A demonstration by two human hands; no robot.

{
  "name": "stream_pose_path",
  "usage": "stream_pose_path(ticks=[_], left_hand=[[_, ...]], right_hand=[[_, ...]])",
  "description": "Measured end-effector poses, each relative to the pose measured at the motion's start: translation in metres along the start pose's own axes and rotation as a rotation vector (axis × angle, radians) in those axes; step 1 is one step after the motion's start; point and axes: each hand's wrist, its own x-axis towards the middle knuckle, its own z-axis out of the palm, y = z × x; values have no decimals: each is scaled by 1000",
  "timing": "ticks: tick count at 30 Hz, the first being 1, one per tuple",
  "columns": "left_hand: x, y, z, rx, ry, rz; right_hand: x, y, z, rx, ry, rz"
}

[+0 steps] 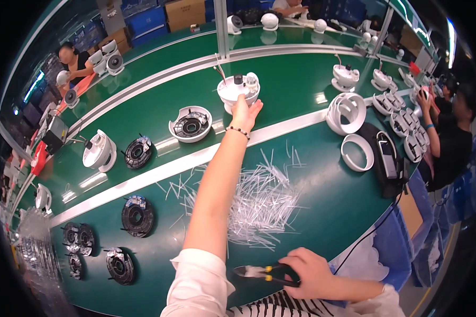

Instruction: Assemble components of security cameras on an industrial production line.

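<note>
My left hand reaches over the green conveyor to a white rounded housing with wires and a black part on top. The thumb overlaps its near side and the other fingers stretch out at the lower right of it; their grip is partly hidden. Low in the view, my right hand holds diagonal cutters with black and yellow handles, jaws toward the left. Between my arms and the conveyor lies a loose pile of clear thin plastic strips on the green bench.
Black round frames with circuit boards lie at the left. On the conveyor sit a white shell, another housing and a black frame. White rings, a black case and a cable stand right. Co-workers sit beyond.
</note>
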Motion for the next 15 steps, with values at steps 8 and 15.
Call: stream_pose_path(ticks=[8, 15], left_hand=[[-50, 9, -1, 215, -146, 131], [-179, 54, 17, 636, -375, -77]], right_hand=[[-15, 16, -64, 1264, 51, 284], [63, 23, -143, -752, 556, -260]])
